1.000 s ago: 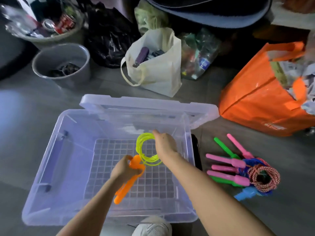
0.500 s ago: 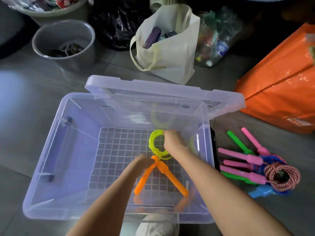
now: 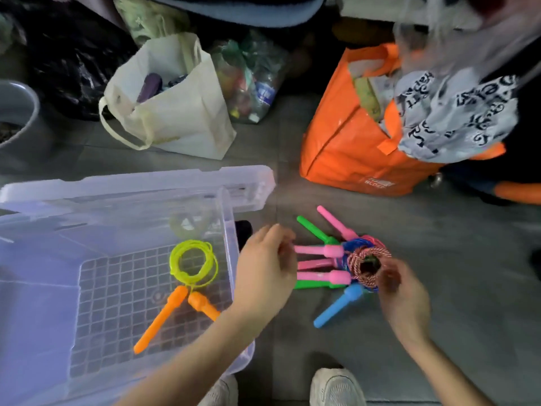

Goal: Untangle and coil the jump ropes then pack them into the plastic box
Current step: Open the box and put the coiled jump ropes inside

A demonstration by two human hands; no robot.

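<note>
A clear plastic box (image 3: 41, 259) lies open on the floor at the left. Inside it rests a coiled yellow-green jump rope (image 3: 193, 265) with two orange handles (image 3: 162, 317). To the right of the box, on the floor, sits a pile of coiled jump ropes (image 3: 336, 259) with pink, green and blue handles and a red-white twisted coil (image 3: 368, 266). My left hand (image 3: 265, 273) hovers by the box's right wall, fingers loosely bent, holding nothing. My right hand (image 3: 402, 297) is just right of the red-white coil, blurred, fingers relaxed and empty.
An orange bag (image 3: 351, 142) stands behind the pile, a cream tote bag (image 3: 175, 106) behind the box. A grey bucket (image 3: 17, 109) is at the far left, black bags behind. My white shoes (image 3: 336, 388) are at the bottom edge.
Both hands let go of the yellow-green rope, which now lies in the box. They moved right, out of the box, toward the pile. The camera view shifted right.
</note>
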